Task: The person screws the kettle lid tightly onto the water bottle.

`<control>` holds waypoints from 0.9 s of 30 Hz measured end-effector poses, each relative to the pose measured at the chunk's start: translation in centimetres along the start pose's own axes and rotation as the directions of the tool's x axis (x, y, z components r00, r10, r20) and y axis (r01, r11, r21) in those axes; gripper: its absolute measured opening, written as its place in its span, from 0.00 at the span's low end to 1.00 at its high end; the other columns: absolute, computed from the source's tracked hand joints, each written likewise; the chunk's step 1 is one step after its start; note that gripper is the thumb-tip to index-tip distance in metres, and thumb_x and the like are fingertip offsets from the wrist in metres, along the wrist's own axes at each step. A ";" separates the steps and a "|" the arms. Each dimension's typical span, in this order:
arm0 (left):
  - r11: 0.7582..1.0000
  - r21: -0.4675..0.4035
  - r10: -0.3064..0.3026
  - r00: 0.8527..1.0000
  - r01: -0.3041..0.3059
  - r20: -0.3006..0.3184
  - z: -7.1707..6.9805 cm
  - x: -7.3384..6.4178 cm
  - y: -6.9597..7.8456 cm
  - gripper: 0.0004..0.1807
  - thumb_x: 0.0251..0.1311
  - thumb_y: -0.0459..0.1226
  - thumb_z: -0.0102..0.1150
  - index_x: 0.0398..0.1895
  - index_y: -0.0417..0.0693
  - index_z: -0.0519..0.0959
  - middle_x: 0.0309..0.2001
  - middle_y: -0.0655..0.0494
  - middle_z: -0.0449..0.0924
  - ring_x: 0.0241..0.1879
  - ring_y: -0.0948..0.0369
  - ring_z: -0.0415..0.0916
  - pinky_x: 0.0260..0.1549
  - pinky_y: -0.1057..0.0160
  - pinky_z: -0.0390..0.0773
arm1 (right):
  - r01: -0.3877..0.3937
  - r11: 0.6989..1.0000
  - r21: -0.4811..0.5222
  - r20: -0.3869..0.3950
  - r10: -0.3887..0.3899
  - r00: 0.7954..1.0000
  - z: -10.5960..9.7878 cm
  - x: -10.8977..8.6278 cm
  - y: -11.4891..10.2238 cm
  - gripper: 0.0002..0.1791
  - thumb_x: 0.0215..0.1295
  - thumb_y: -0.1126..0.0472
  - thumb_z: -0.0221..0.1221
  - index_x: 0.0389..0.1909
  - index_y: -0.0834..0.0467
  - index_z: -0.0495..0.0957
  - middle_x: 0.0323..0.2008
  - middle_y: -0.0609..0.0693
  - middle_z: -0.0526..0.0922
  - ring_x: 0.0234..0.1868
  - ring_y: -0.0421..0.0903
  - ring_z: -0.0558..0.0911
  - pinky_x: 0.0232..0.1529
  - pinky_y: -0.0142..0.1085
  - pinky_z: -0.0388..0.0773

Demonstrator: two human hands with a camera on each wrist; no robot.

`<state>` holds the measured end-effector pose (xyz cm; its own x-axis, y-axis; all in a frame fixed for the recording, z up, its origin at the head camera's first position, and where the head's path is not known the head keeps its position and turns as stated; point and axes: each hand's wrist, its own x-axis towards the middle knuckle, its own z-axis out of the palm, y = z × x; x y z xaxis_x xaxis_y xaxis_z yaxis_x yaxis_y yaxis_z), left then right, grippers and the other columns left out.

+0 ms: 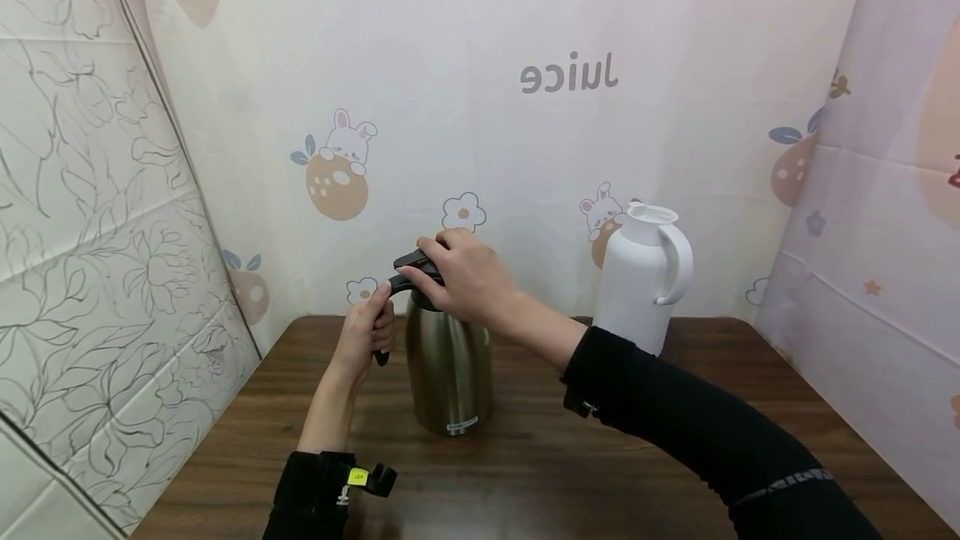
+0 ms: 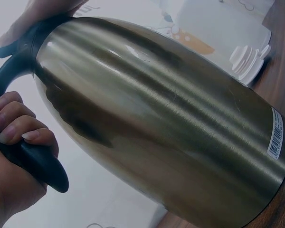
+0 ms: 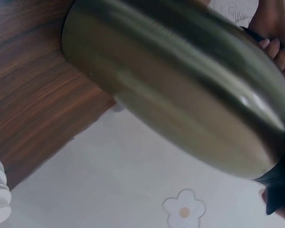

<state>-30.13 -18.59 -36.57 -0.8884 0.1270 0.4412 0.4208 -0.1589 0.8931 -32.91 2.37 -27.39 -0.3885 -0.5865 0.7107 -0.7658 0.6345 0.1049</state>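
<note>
A brushed gold-brown vacuum jug [image 1: 448,369] with a black top and handle stands on the wooden table. My left hand [image 1: 358,333] grips its black handle [image 2: 35,164], fingers wrapped round it. On top, my right hand [image 1: 472,273] holds the black lid [image 1: 412,259], thumb on the near side and fingers over the far side; its palm covers most of the lid. A barcode sticker [image 2: 276,133] shows low on the jug's body. Behind the jug, a white ridged stopper [image 2: 249,61] lies on the table, hidden in the head view.
To the right at the back stands a white jug [image 1: 633,282] with its handle facing right. The wooden table [image 1: 480,490] ends at a printed curtain [image 1: 480,132] behind, with more curtains on both sides. My right forearm crosses in front of the white jug's base.
</note>
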 end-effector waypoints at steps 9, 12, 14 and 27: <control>1.000 0.007 -0.001 1.000 0.001 -0.001 -0.1 0.0 0.0 0.33 0.82 0.51 0.46 0.19 0.44 0.54 0.14 0.66 0.55 0.13 0.67 0.52 0.16 0.67 0.53 | -0.073 0.997 -0.016 0.061 0.073 0.995 -0.7 0.3 -0.9 0.28 0.80 0.37 0.53 0.59 0.56 0.82 0.44 0.54 0.82 0.42 0.51 0.79 0.37 0.42 0.80; 1.000 -0.002 -0.013 1.000 0.013 0.001 -0.1 0.0 0.1 0.33 0.83 0.51 0.46 0.19 0.44 0.54 0.14 0.66 0.55 0.13 0.67 0.52 0.17 0.67 0.53 | -0.056 0.998 0.037 0.092 0.052 0.994 -1.1 0.4 -0.4 0.29 0.80 0.38 0.53 0.64 0.56 0.80 0.50 0.55 0.83 0.48 0.52 0.81 0.43 0.43 0.81; 1.000 -0.002 -0.016 1.000 0.016 0.002 -0.1 0.0 0.1 0.33 0.82 0.51 0.46 0.18 0.45 0.54 0.14 0.66 0.55 0.13 0.67 0.52 0.17 0.67 0.54 | -0.002 0.997 0.074 0.086 -0.004 0.996 -1.0 0.4 0.3 0.29 0.80 0.39 0.54 0.67 0.55 0.79 0.54 0.55 0.84 0.53 0.52 0.82 0.49 0.44 0.82; 1.000 -0.007 -0.020 1.000 0.020 0.003 -0.1 0.1 0.2 0.33 0.83 0.50 0.45 0.19 0.42 0.53 0.14 0.66 0.55 0.13 0.66 0.51 0.17 0.67 0.52 | 0.393 0.888 0.240 -0.062 -0.390 0.919 0.5 0.9 3.9 0.26 0.81 0.52 0.51 0.74 0.54 0.74 0.62 0.55 0.82 0.63 0.49 0.81 0.63 0.44 0.77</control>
<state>-30.18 -18.73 -36.34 -0.8961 0.1335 0.4234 0.4015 -0.1633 0.9012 -36.55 4.04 -26.69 -0.0267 -0.7549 0.6553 -0.9554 0.2122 0.2055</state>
